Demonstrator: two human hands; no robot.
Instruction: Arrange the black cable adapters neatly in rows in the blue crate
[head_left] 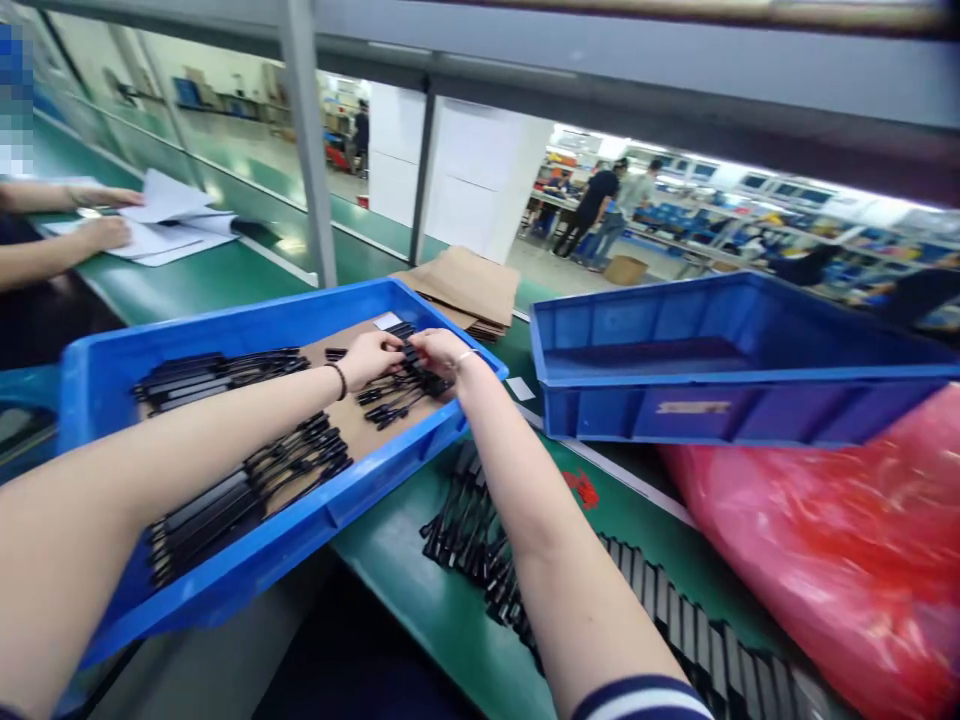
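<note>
Both my hands reach into the far right part of a blue bin (420,455) that has brown cardboard (360,432) inside. My left hand (370,358) has its fingers pinched at a black cable piece. Close beside it, my right hand (441,353) is closed on the black cable pieces (409,380). Rows of black cable pieces (217,510) lie in the bin's left part, partly under my left forearm. More black cable pieces (469,515) are lined up on the green table (397,570), partly hidden by my right forearm.
A second blue bin (622,405) stands at the right, above a pink plastic bag (840,530). Brown cardboard sheets (476,280) are stacked behind the first bin. At the far left, another person's hands (105,232) touch white papers (169,215). A metal post (307,150) rises behind the bin.
</note>
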